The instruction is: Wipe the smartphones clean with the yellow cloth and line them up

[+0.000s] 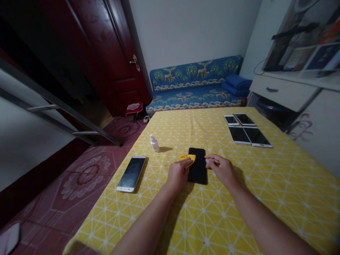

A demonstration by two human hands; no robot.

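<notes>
A black phone (198,170) lies face up on the yellow patterned tablecloth (202,223). My left hand (178,173) is closed on a small orange-yellow cloth (191,157), which touches the upper left part of the phone's screen. At the phone's right edge is my right hand (220,168), its fingers bent and drawn together; whether anything is between them is too small to tell. A white spray bottle (154,143) stands upright beyond my left hand. Farther left lies a white-framed phone (132,173) with a dark screen.
Several white-framed phones (239,135) lie grouped at the table's back right. Behind the table is a blue sofa (186,99) with deer patterns. A white cabinet (287,94) stands on the right, a metal ladder (63,109) on the left, near a dark red door (106,46).
</notes>
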